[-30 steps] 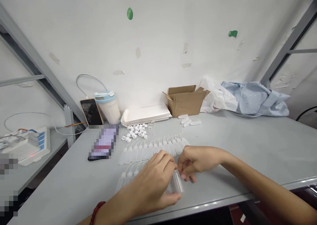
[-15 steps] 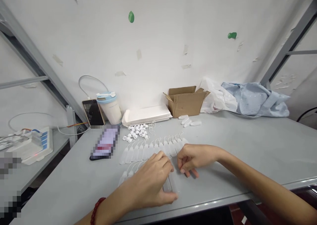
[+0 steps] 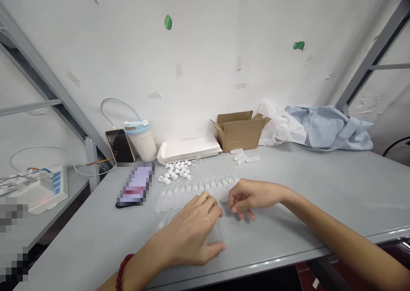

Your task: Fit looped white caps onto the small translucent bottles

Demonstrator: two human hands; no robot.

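Slightly farther from the table's point(image 3: 80, 248) front edge than before, the left hand point(image 3: 191, 230) spans clear tubes point(image 3: 218, 232) lying between its thumb and fingers; whether it grips them, I cannot tell. Curled, the right hand's point(image 3: 246, 197) fingers, contents unclear, hover near them. Along the back edge, a cardboard box point(image 3: 241, 134) stands before a white wall point(image 3: 208, 35).
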